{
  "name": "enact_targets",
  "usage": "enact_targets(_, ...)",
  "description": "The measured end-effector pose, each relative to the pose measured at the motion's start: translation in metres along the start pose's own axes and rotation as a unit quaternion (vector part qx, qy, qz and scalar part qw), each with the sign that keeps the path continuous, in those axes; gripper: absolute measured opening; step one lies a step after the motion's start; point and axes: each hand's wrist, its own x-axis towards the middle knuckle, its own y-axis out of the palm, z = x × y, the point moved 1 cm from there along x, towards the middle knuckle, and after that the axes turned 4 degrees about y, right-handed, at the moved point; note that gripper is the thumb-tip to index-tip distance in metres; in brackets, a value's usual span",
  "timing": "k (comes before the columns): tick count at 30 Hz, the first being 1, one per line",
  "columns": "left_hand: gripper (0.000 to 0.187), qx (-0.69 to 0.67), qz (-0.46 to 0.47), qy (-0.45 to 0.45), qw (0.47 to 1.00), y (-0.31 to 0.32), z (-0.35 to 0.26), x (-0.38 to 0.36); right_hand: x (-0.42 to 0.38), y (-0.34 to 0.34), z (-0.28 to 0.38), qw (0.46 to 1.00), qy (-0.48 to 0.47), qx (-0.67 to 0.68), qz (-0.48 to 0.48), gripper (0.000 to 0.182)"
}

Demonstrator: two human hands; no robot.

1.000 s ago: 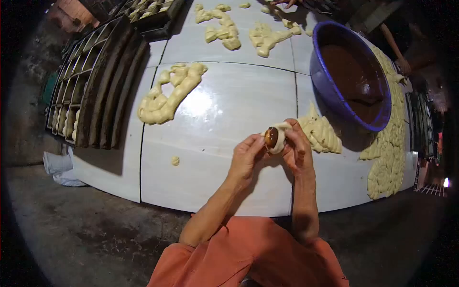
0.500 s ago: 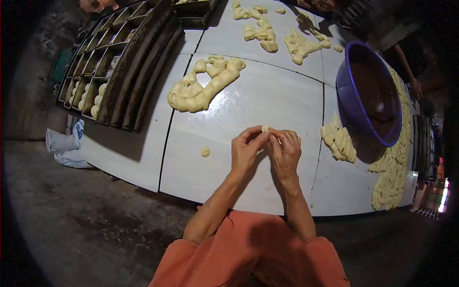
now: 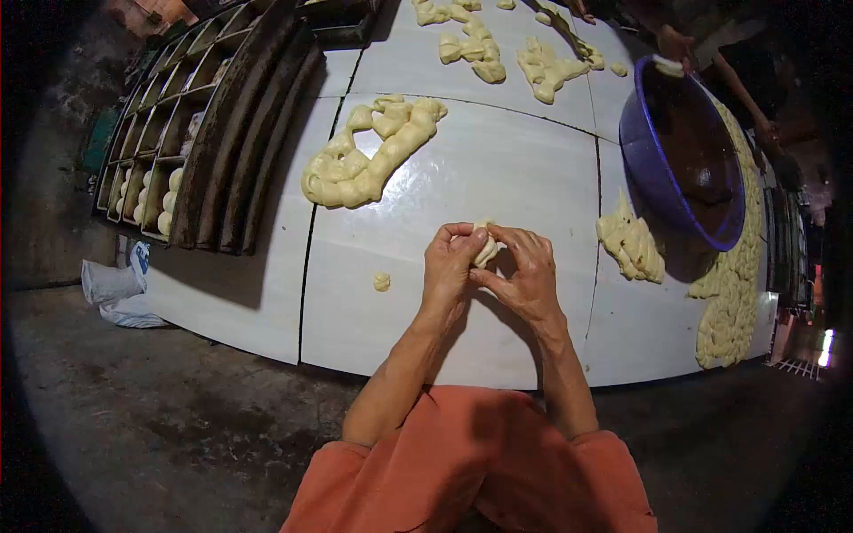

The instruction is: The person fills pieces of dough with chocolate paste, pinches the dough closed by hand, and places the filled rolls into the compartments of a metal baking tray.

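Observation:
Between my two hands is a small piece of pale yellow dough (image 3: 486,252). My left hand (image 3: 451,266) has its thumb and fingers pressed on the dough from the left. From the right, my right hand (image 3: 524,271) closes round it with curved fingers and thumb. Part of the piece is hidden by my fingers. A small dough lump (image 3: 381,282) lies on the white tabletop (image 3: 346,302) to the left of my hands. Beyond it rests a long looped strip of dough (image 3: 373,164).
Stacked baking tins (image 3: 169,133), some holding dough balls, stand at the left. A purple tub (image 3: 641,147) with brown filling is at the right, beside a dough mound (image 3: 629,244) and a spread dough sheet (image 3: 724,324). Another person's hand (image 3: 675,44) is at the tub's far rim.
The dough between my hands now shows larger, and my right hand's fingers have spread round it. Another person's hand has come to the tub's far rim. The view has shifted slightly.

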Motion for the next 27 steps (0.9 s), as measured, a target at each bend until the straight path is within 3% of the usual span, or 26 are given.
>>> enact_targets(5, 0.028, 0.014, -0.01, -0.021, 1.0, -0.003, 0.006, -0.005, -0.005, 0.004, -0.007, 0.997, 0.061, 0.054, -0.016, 0.03)
enact_targets(7, 0.032, -0.009, 0.001, -0.017, 1.0, 0.002, 0.005, -0.008, -0.002, -0.001, -0.005, 0.927, 0.213, 0.307, 0.035, 0.022)
enact_targets(9, 0.036, -0.009, 0.014, -0.023, 1.0, 0.007, 0.0, -0.014, -0.004, -0.003, -0.006, 0.813, 0.308, 0.49, 0.066, 0.018)
enact_targets(10, 0.035, 0.067, 0.022, -0.01, 0.997, 0.004, -0.001, -0.012, -0.004, -0.003, -0.008, 0.827, 0.276, 0.486, 0.049, 0.02)
enact_targets(13, 0.03, 0.092, 0.034, -0.042, 0.994, 0.0, -0.002, -0.009, -0.01, -0.006, -0.005, 0.821, 0.272, 0.501, 0.042, 0.02)
enact_targets(15, 0.027, 0.059, 0.025, -0.063, 0.996, 0.001, -0.001, -0.006, -0.017, -0.008, -0.01, 0.879, 0.225, 0.416, 0.055, 0.022)
enact_targets(18, 0.029, 0.055, 0.07, -0.078, 0.993, -0.014, -0.003, 0.004, -0.022, -0.013, -0.002, 0.964, 0.053, 0.258, 0.018, 0.028)
enact_targets(22, 0.028, 0.069, 0.084, -0.041, 0.993, 0.0, -0.006, -0.004, -0.027, -0.007, -0.012, 0.985, -0.002, 0.168, -0.026, 0.034)
enact_targets(26, 0.025, 0.106, 0.149, 0.004, 0.983, -0.001, -0.004, -0.009, -0.026, -0.007, -0.011, 0.977, -0.04, 0.177, -0.116, 0.025)
enact_targets(27, 0.025, 0.119, 0.165, 0.009, 0.979, -0.001, -0.007, -0.009, -0.026, -0.004, -0.004, 0.958, -0.002, 0.258, -0.127, 0.024)
